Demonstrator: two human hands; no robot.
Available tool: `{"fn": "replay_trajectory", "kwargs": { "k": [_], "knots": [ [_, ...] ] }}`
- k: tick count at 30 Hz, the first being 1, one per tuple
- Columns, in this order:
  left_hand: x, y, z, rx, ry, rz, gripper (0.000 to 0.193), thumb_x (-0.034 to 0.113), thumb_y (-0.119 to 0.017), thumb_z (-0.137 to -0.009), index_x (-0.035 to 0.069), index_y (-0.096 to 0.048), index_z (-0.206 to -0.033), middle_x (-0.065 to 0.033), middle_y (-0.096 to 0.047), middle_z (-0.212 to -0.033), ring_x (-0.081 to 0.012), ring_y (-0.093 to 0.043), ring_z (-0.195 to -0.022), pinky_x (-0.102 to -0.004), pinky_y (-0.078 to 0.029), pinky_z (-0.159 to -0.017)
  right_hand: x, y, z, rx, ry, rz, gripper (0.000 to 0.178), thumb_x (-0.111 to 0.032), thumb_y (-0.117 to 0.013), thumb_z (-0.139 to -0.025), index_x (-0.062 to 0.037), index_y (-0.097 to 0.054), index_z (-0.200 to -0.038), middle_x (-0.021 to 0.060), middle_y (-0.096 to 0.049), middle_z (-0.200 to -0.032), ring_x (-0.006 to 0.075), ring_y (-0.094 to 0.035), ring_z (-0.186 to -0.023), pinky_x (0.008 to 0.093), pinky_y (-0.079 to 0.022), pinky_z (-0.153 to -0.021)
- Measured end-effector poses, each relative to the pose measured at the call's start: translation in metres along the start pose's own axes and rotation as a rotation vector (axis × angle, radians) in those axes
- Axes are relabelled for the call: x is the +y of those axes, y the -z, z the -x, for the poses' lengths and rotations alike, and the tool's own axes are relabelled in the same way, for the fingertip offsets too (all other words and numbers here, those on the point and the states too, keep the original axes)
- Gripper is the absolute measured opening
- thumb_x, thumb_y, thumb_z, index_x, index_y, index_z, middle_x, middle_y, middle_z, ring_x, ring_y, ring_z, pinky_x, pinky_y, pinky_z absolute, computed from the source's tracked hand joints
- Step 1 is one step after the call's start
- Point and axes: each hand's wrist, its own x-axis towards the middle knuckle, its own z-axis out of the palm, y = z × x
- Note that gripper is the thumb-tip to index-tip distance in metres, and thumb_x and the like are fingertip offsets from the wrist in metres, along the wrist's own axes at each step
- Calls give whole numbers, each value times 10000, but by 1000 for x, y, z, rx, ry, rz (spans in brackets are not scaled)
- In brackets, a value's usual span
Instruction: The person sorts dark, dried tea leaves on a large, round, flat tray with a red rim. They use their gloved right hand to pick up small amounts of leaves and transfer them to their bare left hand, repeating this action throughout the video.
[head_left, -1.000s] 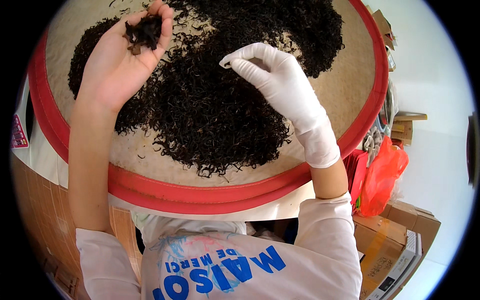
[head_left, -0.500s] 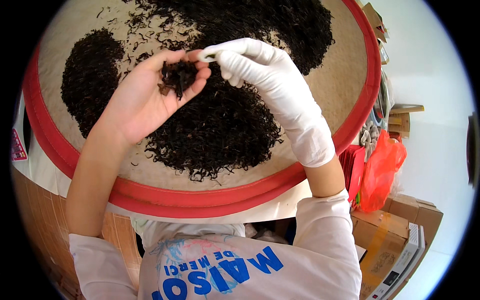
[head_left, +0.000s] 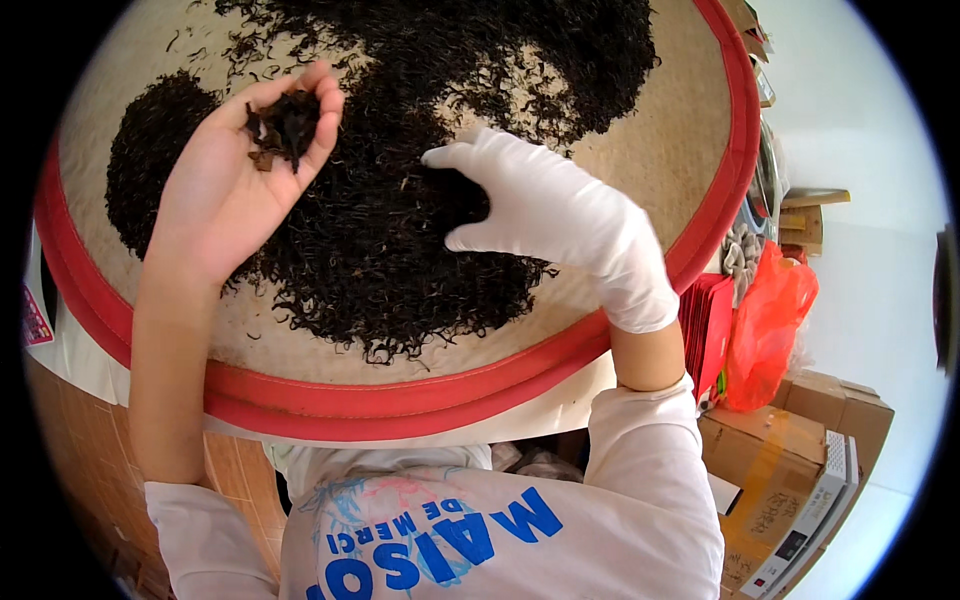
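Observation:
My left hand (head_left: 222,185) is bare, palm up and cupped around a small clump of dark, curled tea leaves (head_left: 288,128). A browner flat leaf shows at the clump's lower edge. My right hand (head_left: 545,208), in a white glove, reaches low over the main heap of dark tea leaves (head_left: 370,285). Its thumb and fingers are spread apart, with nothing seen between them but the heap behind. Both hands are above a large round tray (head_left: 400,400) with a red fabric rim and a pale woven bottom.
A smaller tea heap (head_left: 150,150) lies at the left of the tray, and a wide one (head_left: 590,60) at the far right. Beyond the rim on the right are a red plastic bag (head_left: 768,325), red packets (head_left: 708,325) and a cardboard box (head_left: 765,470) beside a white wall.
My left hand has moved left and away from the right, still cupping its leaves. The right hand has left the left fingertips, come down over the heap and spread its fingers from a pinch.

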Motion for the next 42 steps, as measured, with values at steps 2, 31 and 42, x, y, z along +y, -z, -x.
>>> {"fn": "replay_trajectory", "kwargs": {
  "k": [2,31,42],
  "knots": [
    [2,0,2,16,-7,14,300,80,-451,-963,-96,-495,-1201,-140,-563,-1092,-205,-579,-1019,-296,-524,-895,-2,-5,-6,56,18,14,374,-187,-699,-765,-24,-638,-1096,180,-628,-1022,350,-600,-979,384,-484,-872],
    [11,5,0,-14,-45,36,287,71,-431,-977,-77,-474,-1219,-135,-546,-1091,-214,-573,-1024,-319,-518,-919,-20,-9,-21,344,427,68,301,-26,-682,-705,-124,-662,-989,121,-566,-1174,314,-541,-1092,388,-462,-906],
    [4,-4,3,79,-32,-20,269,76,-470,-956,-78,-514,-1172,-126,-561,-1089,-198,-585,-1007,-297,-530,-879,-13,3,-22,411,255,-312,99,-81,-697,-765,-55,-660,-853,109,-625,-893,304,-589,-889,363,-481,-817]
  ]
}}
